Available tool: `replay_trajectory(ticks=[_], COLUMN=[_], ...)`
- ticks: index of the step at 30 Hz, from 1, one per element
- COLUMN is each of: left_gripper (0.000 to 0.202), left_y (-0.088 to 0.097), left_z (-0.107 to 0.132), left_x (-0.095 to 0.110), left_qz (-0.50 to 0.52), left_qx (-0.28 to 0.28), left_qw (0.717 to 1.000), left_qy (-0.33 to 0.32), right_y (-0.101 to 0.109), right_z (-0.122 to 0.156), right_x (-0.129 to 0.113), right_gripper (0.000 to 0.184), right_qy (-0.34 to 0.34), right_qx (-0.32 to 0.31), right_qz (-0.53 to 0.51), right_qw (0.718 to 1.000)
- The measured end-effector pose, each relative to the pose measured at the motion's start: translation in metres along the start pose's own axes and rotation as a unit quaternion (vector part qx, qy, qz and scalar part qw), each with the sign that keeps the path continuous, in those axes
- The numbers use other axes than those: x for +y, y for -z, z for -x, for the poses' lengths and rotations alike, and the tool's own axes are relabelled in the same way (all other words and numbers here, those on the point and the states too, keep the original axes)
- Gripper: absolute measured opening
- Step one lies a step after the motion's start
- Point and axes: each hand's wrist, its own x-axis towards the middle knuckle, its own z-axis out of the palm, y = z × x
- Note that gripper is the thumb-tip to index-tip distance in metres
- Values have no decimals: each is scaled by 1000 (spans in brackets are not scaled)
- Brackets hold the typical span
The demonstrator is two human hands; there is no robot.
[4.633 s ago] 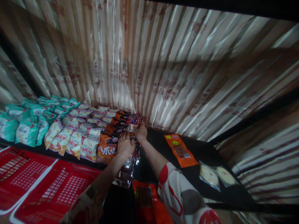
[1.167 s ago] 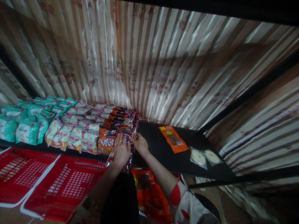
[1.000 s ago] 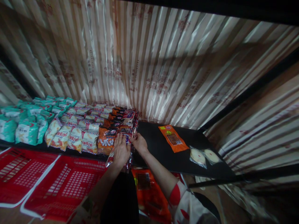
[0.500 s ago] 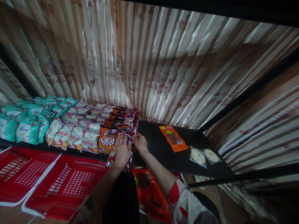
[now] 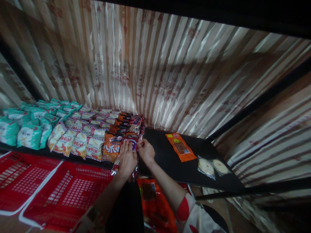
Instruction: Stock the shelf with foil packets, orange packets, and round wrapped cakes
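Hands at a dark shelf (image 5: 167, 166). The left hand (image 5: 128, 159) lies flat, palm down, on a maroon packet (image 5: 133, 142) near the shelf's front edge; its fingers are extended and held nearly together. The right hand (image 5: 146, 151) is at the packet's right edge, its fingers bent and the thumb close to the forefinger; whether they pinch the film cannot be told. Further maroon packs (image 5: 136, 120) lie directly behind, toward the pleated backdrop (image 5: 155, 61). To the left, in adjoining groups, are orange-and-black bags (image 5: 111, 147), white bags with striped edges (image 5: 79, 143) and teal bags (image 5: 29, 136). On the right part of the shelf, well apart from the hands, lies a flat orange packet (image 5: 181, 147); near it, toward the shelf's right end, are two pale discs (image 5: 206, 167) in clear wrap, side by side. Below the shelf: two red baskets (image 5: 79, 189) with white handles at left, and orange packs (image 5: 157, 207) beneath the right forearm, partly hidden.
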Motion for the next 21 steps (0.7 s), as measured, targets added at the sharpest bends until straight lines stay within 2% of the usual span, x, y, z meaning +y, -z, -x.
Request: replay_trajectory(ticks=[6,21], left_gripper=[46,46], left_y=[3,-1], left_z=[-7,-19], left_x=[1,5], left_qz=[3,-6], left_qx=[3,-14], left_qw=[1000,1000], left_qy=[14,10], right_y=[-1,-7], right_z=[-9,-34], right_x=[-5,-12], right_gripper=[9,10], right_qy=[18,6], right_qx=[15,28], right_qz=[-43,-94], right_qw=[999,995])
